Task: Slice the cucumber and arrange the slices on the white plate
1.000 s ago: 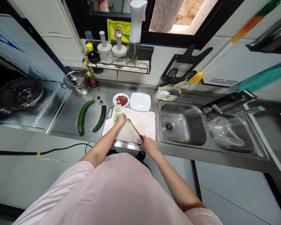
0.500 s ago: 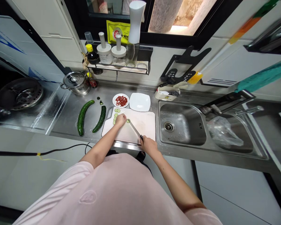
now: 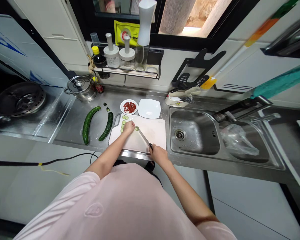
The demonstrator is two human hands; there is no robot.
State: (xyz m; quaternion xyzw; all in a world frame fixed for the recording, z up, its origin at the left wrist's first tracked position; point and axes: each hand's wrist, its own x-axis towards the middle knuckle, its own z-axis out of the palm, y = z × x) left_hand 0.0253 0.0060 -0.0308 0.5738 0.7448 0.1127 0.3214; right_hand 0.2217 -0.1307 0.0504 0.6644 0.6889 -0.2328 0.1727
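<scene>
Here, at the far left of the steel counter [image 3: 72, 133], two whole cucumbers [image 3: 88, 124] lie side by side, apart from the white cutting board [image 3: 155, 133] to their right. On the board's left part sits a loose line of cut slices [image 3: 123, 122], just beside the left hand [image 3: 128, 127]. That hand is curled, fingers pressed together over the cucumber piece [image 3: 137, 128], which shows only as a small green end poking out on its right side. The knife [image 3: 144, 137] runs from that end back toward the board's near edge, where the right hand [image 3: 158, 154] is closed around the handle.

To slice well, I would judge, the left fingertips ought to stay tucked back from the blade, with the knuckles guiding it, and the hand creeping leftward as each slice falls; the piece looks short, so the grip needs care. The blade should come down straight and even.

Behind the board stand a small plate of red bits [image 3: 129, 107] and an empty white plate [image 3: 149, 108]; the sink [image 3: 193, 133] lies to the right.
</scene>
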